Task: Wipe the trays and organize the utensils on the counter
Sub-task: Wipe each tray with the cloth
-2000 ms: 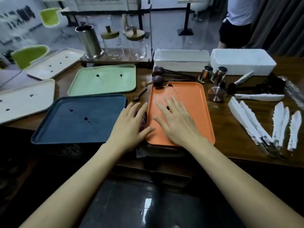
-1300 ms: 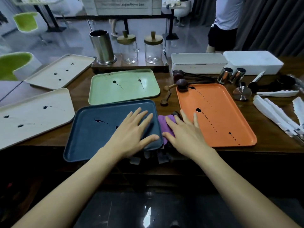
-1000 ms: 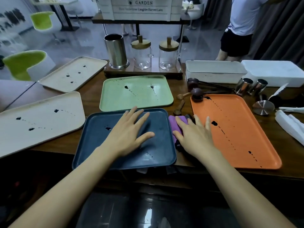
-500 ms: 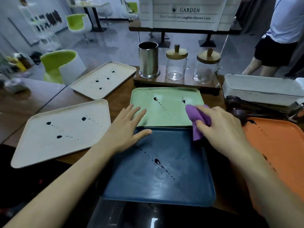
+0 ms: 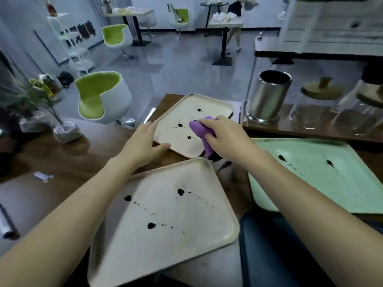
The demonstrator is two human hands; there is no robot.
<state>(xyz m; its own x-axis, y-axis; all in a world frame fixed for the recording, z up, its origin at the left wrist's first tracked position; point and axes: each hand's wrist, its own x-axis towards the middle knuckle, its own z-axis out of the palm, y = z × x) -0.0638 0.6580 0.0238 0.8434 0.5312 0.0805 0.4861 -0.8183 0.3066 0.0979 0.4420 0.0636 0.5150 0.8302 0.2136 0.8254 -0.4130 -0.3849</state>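
Now your right hand (image 5: 223, 137) is gripping the purple cloth (image 5: 200, 129), fingers curled round it, and bringing it onto the far cream tray (image 5: 213, 109). Your left hand (image 5: 143, 143), flat and open, is steadying that tray's near edge. Having left the blue tray (image 5: 269, 245), you are evidently starting the wiping here, with dark stains showing.

Right hand (image 5: 224, 135) grips purple cloth (image 5: 200, 131) on far cream tray (image 5: 209, 104); left hand (image 5: 143, 145) steadies its edge.
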